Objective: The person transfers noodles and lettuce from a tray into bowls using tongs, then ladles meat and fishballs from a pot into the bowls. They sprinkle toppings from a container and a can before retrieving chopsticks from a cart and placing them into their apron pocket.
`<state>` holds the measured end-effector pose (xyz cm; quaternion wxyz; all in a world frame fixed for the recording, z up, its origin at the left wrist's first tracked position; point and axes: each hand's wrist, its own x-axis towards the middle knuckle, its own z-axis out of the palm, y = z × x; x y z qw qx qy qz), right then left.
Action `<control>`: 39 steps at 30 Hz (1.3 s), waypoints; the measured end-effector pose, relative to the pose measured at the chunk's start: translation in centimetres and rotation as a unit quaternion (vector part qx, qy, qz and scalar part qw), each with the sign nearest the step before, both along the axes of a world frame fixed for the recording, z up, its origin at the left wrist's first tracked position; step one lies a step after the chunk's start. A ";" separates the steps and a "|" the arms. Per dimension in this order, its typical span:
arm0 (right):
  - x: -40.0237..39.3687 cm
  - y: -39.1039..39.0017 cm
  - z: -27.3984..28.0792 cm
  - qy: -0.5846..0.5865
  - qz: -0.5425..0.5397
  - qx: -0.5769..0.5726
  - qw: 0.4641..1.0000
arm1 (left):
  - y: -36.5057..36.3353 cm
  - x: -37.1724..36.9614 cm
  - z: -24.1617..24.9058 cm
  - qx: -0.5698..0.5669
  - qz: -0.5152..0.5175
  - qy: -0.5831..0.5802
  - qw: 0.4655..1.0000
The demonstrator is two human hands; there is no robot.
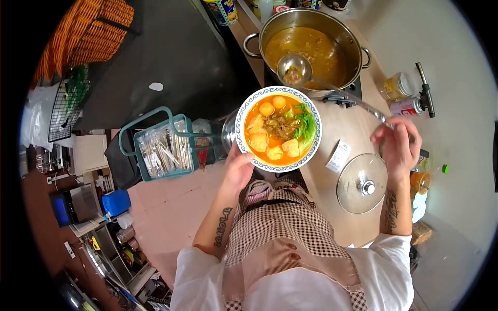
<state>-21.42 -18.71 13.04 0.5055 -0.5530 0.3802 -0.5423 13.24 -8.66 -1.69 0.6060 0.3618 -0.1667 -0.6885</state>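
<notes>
My left hand (239,168) grips the near left rim of a patterned white bowl (240,130), thumb over the edge. Orange-red soup fills it, with egg-like balls, pale chunks, brown meat and green leaves. Closed around the end of a long metal ladle (358,98), my right hand (398,140) is at the right. The ladle's cup, with some meat in it, is over the large steel pot (356,52) of yellow-brown stew, near its left front rim. The bowl is held just in front of the pot.
A glass lid (355,194) and a paper slip (339,156) lie on the counter. Beyond them are a jar (397,86) and a gas torch (426,93). A teal basket (193,150) of wrapped sticks is at the left, and cans (224,11) stand at the back.
</notes>
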 end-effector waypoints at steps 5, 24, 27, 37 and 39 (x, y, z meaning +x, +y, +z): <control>-0.5 3.5 1.8 0.193 0.066 -0.128 0.971 | -0.5 0.2 0.0 -0.007 0.001 -0.006 1.000; 0.2 3.0 1.2 0.199 0.054 -0.208 0.956 | -1.7 0.9 0.6 -0.024 0.009 0.046 0.999; -0.9 1.6 -0.4 0.082 0.028 -0.151 0.985 | -1.7 1.0 0.7 -0.025 0.008 0.026 0.999; 1.6 -8.4 -7.8 0.047 -0.081 0.067 0.993 | -1.2 0.8 1.3 -0.005 0.003 0.026 1.000; 2.6 -8.4 -8.5 0.007 -0.098 0.120 0.988 | -0.7 0.8 1.4 -0.001 -0.014 0.033 0.999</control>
